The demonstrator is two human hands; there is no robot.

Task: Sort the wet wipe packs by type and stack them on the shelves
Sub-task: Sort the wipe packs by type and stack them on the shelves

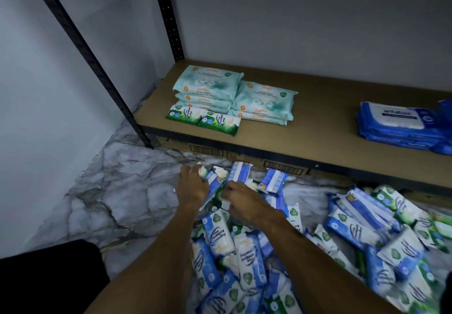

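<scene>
Grey walls [73,81] and a marbled floor [122,191] fill the 9 o'clock side. Black steel posts [97,69] run up from 9 to 11 o'clock. Brown shelf [318,127] spans 12 to 3 o'clock, low over the floor, w/ a cardboard box [208,151] tucked under its front edge.

On the shelf, toward 12 o'clock, 2 teal stacks [208,83] sit side by side and touching; the one nearer the posts stands higher. 2 green packs [203,118] lie flat just in front of them, edge to edge. At 3 o'clock, well apart from those, is a dark-blue stack [401,122] w/ white lid labels, cut off by the frame edge.

Loose pile [244,264] of blue and green packs covers the floor from 3 round to 6 o'clock, packs overlapping at all angles.

Both arms reach in from 6 o'clock to the pile's far edge, near frame centre. L hand [193,189] has its fingers curled round a tilted blue pack [214,180], w/ something whitish behind it at the fingertips. R hand [242,198] is just beside it, knuckles up, fingers bent down into the packs. Its tips are hidden, so can't tell if they're clamped on anything.

Black shape [49,277] at 8 o'clock is too dark to make out.
</scene>
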